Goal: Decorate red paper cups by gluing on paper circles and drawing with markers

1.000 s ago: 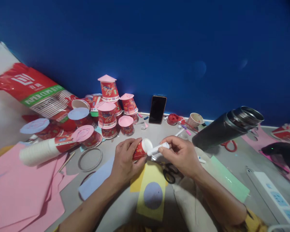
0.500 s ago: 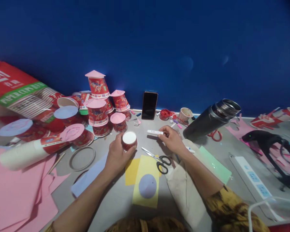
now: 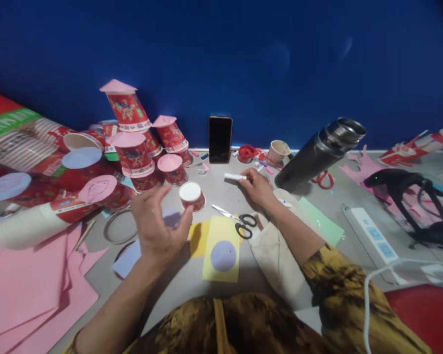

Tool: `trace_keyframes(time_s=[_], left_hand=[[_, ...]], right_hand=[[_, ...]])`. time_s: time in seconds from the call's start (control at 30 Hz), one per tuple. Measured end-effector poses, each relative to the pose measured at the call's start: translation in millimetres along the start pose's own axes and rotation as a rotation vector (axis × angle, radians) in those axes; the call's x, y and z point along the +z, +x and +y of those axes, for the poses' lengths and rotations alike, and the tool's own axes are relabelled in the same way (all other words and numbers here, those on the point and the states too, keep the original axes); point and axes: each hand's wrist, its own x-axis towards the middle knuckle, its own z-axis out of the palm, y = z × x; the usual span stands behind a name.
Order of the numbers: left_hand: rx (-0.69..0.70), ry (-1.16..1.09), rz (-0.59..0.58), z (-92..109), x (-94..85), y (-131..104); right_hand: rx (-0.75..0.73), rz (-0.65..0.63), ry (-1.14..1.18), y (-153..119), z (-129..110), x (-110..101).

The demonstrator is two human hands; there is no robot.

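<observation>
My left hand (image 3: pixel 158 222) is raised with thumb and fingers spread, just left of and nearer than a small red paper cup (image 3: pixel 192 199) that stands upside down with its white base up. A white marker (image 3: pixel 235 177) is pinched in my right hand (image 3: pixel 256 188), pointing left above the table. Between the hands lie scissors (image 3: pixel 238 221) with black handles, blades slightly apart. Close to me, a blue paper circle (image 3: pixel 223 255) rests on a yellow paper sheet (image 3: pixel 211 273).
Red cups with pink paper cones (image 3: pixel 127 110) are stacked at left. Pink sheets (image 3: pixel 25 285) cover the left front. A dark phone (image 3: pixel 220 140) stands at the back. An open black flask (image 3: pixel 313 157), a cloth (image 3: pixel 276 260) and a power strip (image 3: pixel 372 236) lie to the right.
My left hand has let go of the small cup and drawn back to the left, its fingers opening. The right hand still holds the marker. The view has tilted downward.
</observation>
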Motion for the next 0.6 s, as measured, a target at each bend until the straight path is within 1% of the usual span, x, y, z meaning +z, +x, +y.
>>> trace_keyframes(time_s=[0.03, 0.07, 0.1, 0.17, 0.2, 0.23, 0.3, 0.4, 0.47, 0.57, 0.6], left_hand=[[0.030, -0.032, -0.088, 6, -7.7, -1], [0.034, -0.088, -0.223, 11, -13.6, -3], [0.009, -0.149, -0.382, 14, -17.3, -6], [-0.034, -0.239, -0.642, 18, -19.0, -16], [-0.036, -0.256, -0.728, 18, -17.7, -23], [-0.013, -0.257, -0.782, 18, -15.8, -29], [0.078, -0.245, -0.862, 18, -11.5, -40], [0.202, -0.220, -1.023, 22, -7.5, -47], [0.211, -0.185, -1.105, 24, -5.2, -49], [0.219, -0.179, -1.176, 22, 2.9, -55], [0.216, -0.165, -1.182, 19, 7.2, -58]], right_hand=[[0.001, -0.002, -0.002, 0, 1, 0], [-0.002, -0.005, -0.004, 0, 3, 1], [-0.018, -0.008, -0.012, 0, 5, 1], [-0.075, -0.009, -0.051, 1, 8, 3], [-0.105, -0.011, -0.077, 1, 10, 4], [-0.130, -0.018, -0.104, 1, 12, 5], [-0.140, -0.036, -0.152, 1, 15, 6], [-0.127, -0.034, -0.201, -1, 15, 6], [-0.140, -0.010, -0.211, -2, 13, 7], [-0.172, 0.041, -0.218, -3, 13, 10], [-0.181, 0.060, -0.218, -3, 14, 12]])
